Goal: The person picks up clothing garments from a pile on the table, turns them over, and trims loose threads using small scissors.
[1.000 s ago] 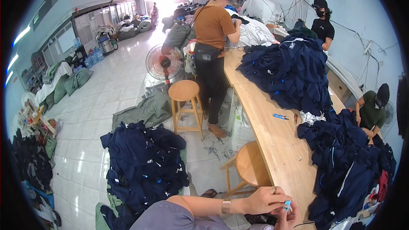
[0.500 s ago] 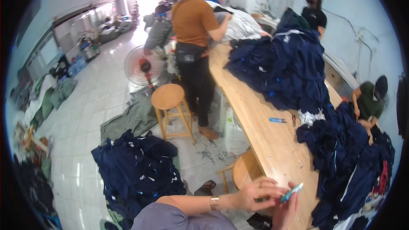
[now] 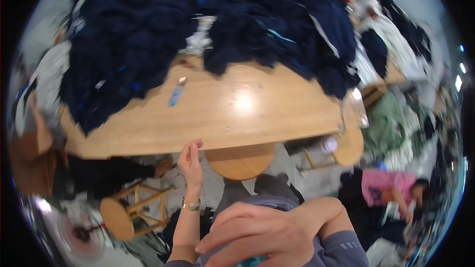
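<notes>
At your left, a pile of navy clothes (image 3: pixel 123 39) lies on the counter (image 3: pixel 282 113), blue snips (image 3: pixel 175 95) near it. Your left hand (image 3: pixel 189 162) has its fingers drawn together by the front edge; any hold is unclear. Rightward, your right hand (image 3: pixel 269 235) curves, fingers slightly parted, over a partly hidden teal thing (image 3: pixel 255 261) before your body; I cannot tell whether it's gripped.

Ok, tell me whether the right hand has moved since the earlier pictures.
Yes. Judged against the wooden table, the right hand has drawn back from the edge toward the body, away from the left hand.
</notes>
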